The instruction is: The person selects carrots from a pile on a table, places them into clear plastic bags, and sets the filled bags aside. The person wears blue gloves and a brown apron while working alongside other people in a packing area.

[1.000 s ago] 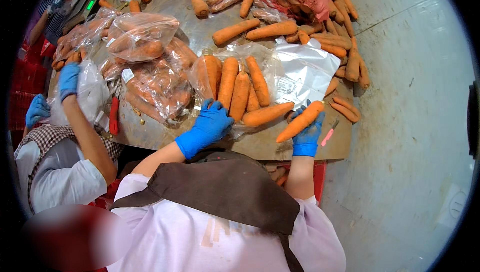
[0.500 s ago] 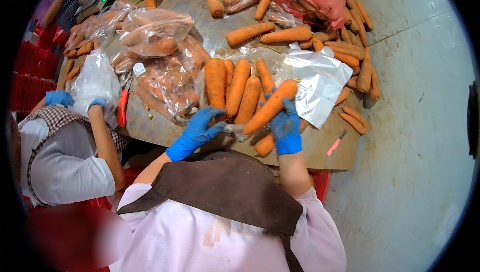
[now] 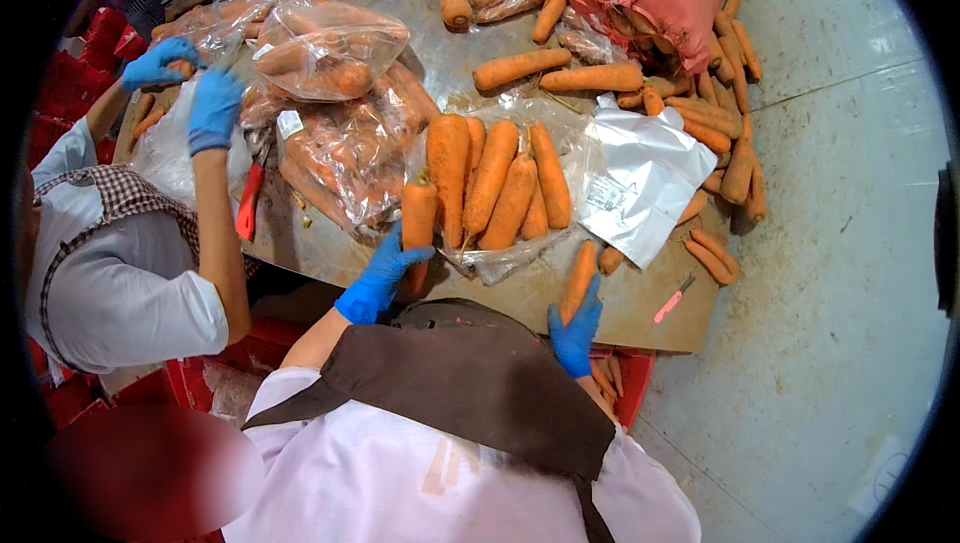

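Carrot in left grasp [image 3: 418, 208] just left of the row of carrots [image 3: 495, 178] on a clear bag [image 3: 512, 261]; blue-gloved left hand [image 3: 380, 276] closed about its lower part. Second carrot, in right grasp [image 3: 578, 281], tilted near the table [image 3: 635, 311] edge; gloved right hand [image 3: 576, 331] grips its lower end. Silvery sheet [image 3: 640, 183] right of the row; pink-handled knife [image 3: 673, 301] near the table's right corner. Filled clear bags [image 3: 345, 148] left. Co-worker's gloved hands [image 3: 214, 111] farther left.
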Action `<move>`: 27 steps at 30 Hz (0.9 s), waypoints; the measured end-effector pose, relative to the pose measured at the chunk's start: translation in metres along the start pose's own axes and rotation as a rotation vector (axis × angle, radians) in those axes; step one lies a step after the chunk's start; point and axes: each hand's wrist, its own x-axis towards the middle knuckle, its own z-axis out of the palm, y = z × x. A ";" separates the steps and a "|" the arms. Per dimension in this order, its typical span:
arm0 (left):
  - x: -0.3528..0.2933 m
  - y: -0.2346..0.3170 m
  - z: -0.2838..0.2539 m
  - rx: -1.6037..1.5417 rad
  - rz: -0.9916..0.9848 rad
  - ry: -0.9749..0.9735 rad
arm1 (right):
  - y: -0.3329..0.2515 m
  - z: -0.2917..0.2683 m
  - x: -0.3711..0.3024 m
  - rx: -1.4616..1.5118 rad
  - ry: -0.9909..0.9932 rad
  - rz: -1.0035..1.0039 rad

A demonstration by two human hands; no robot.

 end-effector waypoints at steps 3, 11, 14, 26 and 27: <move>0.001 0.016 0.004 -0.081 0.010 0.003 | 0.003 -0.001 0.009 0.333 -0.103 0.100; 0.012 0.027 0.030 0.000 0.117 -0.135 | -0.088 0.021 0.059 0.589 -0.080 -0.301; 0.016 0.011 0.031 0.070 0.130 -0.105 | -0.088 0.055 0.076 0.311 -0.041 -0.239; 0.095 0.037 0.081 0.143 0.218 -0.106 | -0.066 0.033 0.185 0.422 0.028 -0.239; 0.103 0.041 0.087 0.106 0.208 -0.108 | -0.069 0.029 0.196 0.454 0.016 -0.224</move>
